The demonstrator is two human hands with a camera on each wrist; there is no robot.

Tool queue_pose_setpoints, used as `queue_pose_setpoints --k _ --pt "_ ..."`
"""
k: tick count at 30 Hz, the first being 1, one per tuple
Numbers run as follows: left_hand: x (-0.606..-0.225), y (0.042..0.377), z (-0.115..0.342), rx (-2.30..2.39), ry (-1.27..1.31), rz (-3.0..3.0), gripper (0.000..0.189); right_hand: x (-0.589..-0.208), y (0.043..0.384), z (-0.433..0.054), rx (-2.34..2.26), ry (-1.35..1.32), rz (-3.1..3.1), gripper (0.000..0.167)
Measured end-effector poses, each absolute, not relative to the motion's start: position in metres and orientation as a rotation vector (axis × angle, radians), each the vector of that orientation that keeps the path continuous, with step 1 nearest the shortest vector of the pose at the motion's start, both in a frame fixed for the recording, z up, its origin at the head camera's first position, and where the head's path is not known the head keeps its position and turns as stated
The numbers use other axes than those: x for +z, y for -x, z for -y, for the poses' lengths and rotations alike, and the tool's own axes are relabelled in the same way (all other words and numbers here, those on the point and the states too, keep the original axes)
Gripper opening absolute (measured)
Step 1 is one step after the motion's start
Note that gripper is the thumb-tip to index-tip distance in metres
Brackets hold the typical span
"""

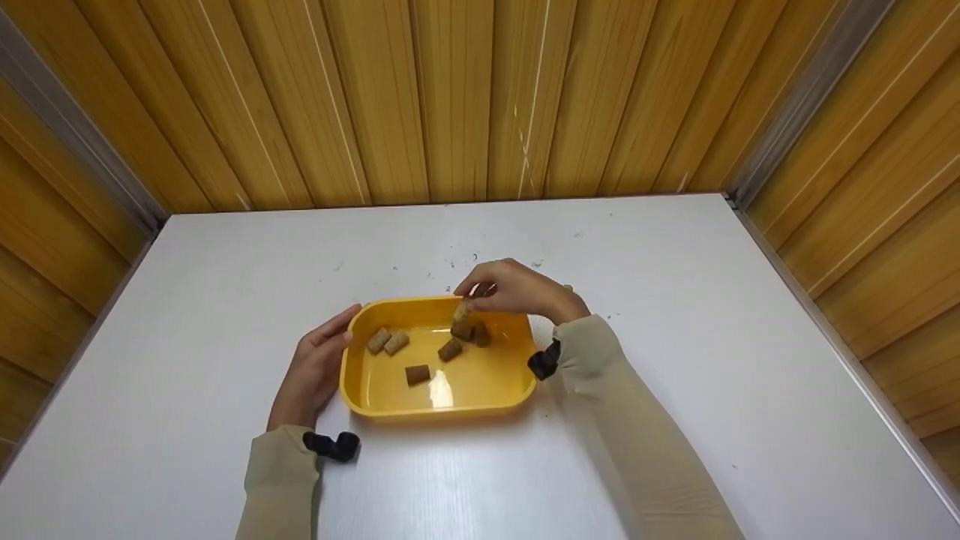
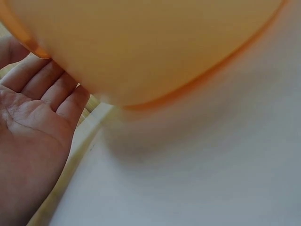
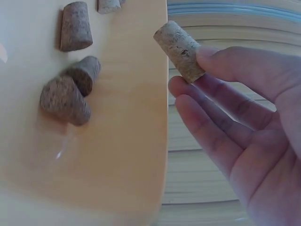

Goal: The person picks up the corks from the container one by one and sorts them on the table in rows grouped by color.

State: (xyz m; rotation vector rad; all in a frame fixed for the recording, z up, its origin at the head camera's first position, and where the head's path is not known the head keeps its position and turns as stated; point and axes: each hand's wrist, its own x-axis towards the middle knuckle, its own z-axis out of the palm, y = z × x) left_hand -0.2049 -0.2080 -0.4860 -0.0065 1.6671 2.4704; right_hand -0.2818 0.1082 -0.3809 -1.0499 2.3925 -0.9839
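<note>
A yellow plastic tub (image 1: 442, 411) with rounded corners stands on the white table. My left hand (image 1: 313, 369) lies against its left end, fingers fairly straight along the outer wall (image 2: 155, 52) just under the rim. Over the far right part of the tub, my right hand (image 1: 517, 289) pinches a light speckled cork (image 3: 179, 52) between thumb and fingers. Below it sit darker tapered corks (image 3: 66, 100), two of them leaning together. Two light corks (image 1: 388, 341) lie side by side at the tub's left, and a brown cork (image 1: 418, 375) lies nearer the front.
The white tabletop (image 1: 225, 300) surrounds the tub and carries small dark marks towards the back. Wood-patterned panels (image 1: 450, 97) wall in the back and both sides. Each wrist wears a black camera mount (image 1: 334, 446) over a beige sleeve (image 1: 645, 427).
</note>
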Motion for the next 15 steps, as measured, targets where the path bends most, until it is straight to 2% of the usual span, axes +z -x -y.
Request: queue_pose_setpoints --k 15 --pt "-0.489 0.205 0.211 2.475 0.004 -1.678 0.055 -0.394 0.286 -0.148 -1.255 0.966 -2.490 0.022"
